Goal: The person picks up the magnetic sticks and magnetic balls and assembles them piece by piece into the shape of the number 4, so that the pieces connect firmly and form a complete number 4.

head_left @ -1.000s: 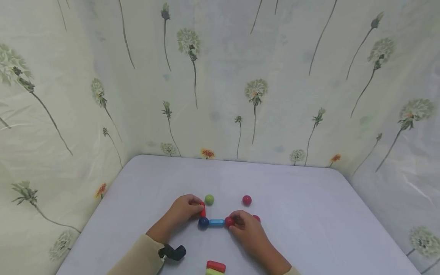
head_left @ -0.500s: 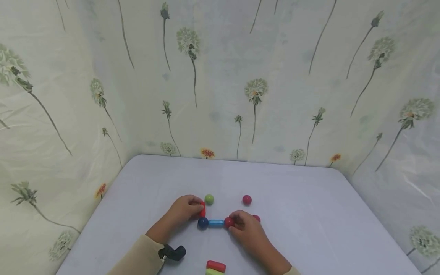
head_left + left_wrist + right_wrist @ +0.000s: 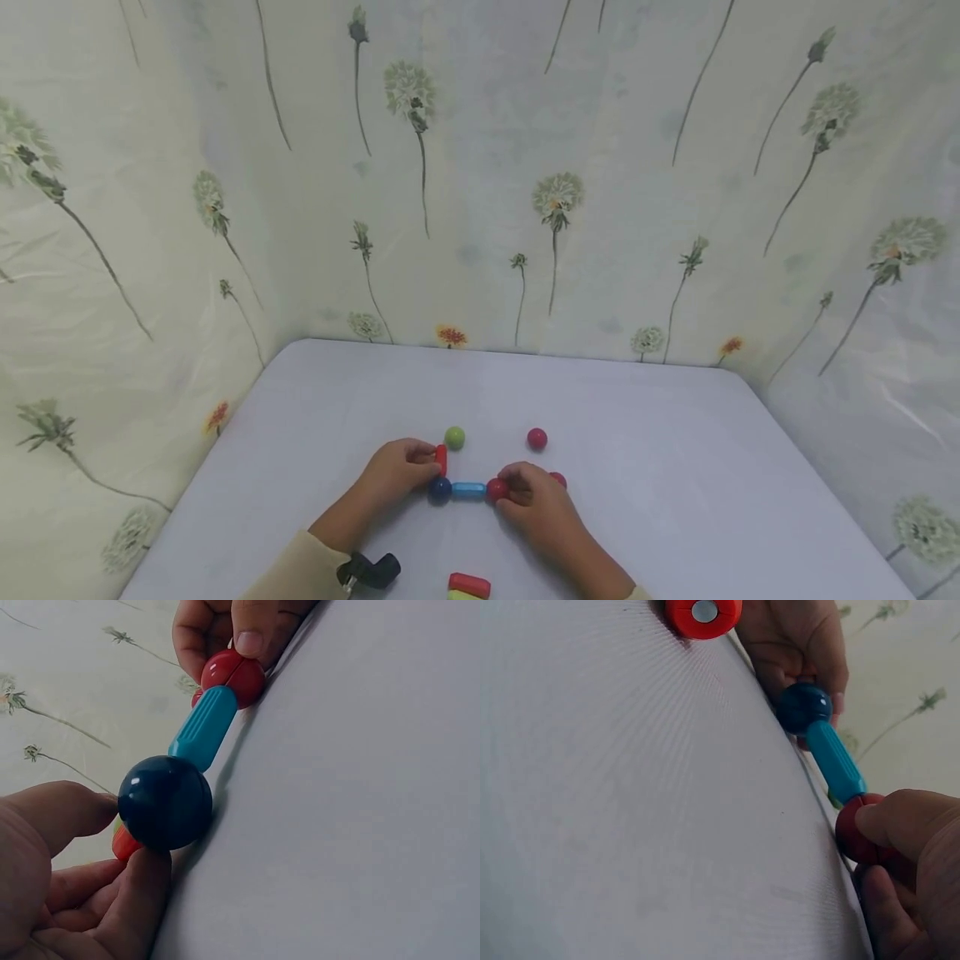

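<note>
My left hand (image 3: 397,475) grips a red magnetic rod (image 3: 442,458), its fingers close beside the dark blue ball (image 3: 166,802) at the rod's near end. From that ball a light blue magnetic rod (image 3: 468,490) runs right to a red ball (image 3: 231,675). My right hand (image 3: 542,500) pinches this red ball between thumb and fingers. In the left wrist view, the dark blue ball hides most of the red rod. A green ball (image 3: 454,437) lies just beyond the red rod's far end.
A loose red ball (image 3: 537,439) lies farther back on the white table (image 3: 660,467); another red ball (image 3: 557,480) is partly hidden behind the right hand. Near the front, a red rod (image 3: 469,585) lies beside a yellow-green rod (image 3: 465,595). A black device (image 3: 371,571) sits at the left wrist.
My left hand has slid down the red rod toward the dark blue ball, uncovering more of the rod's far end. My right hand keeps its hold on the red ball.
</note>
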